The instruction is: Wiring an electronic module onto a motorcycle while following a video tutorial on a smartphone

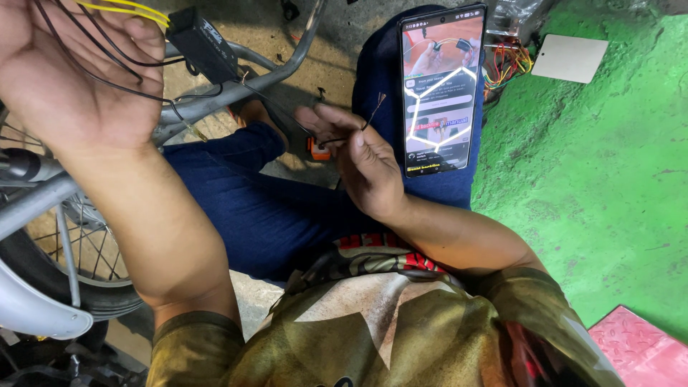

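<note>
Take the grey metal bicycle frame tube (236, 87) as your landmark: it slants across the upper left, with the spoked wheel and black tyre (79, 269) below it at the left edge. Your left hand (75, 68) is raised just left of that tube, palm up and fingers spread wide, with thin black wires (107, 61) and yellow wires (136, 10) draped loosely over it, not gripped. A small black rectangular box (203, 43) hangs from those wires, just above the tube. Right of the tube, over your blue-trousered leg (265, 208), your right hand (358, 154) is curled, thumb and forefinger pinching a thin dark wire (369, 118). Its long axis runs up and to the right, bare copper end (slightly frayed) pointing toward the black smartphone (442, 89) propped on your knee. Further right lie a tangle of coloured wires (507, 68) and a pale flat card (570, 59) on the green floor (595, 179).
</note>
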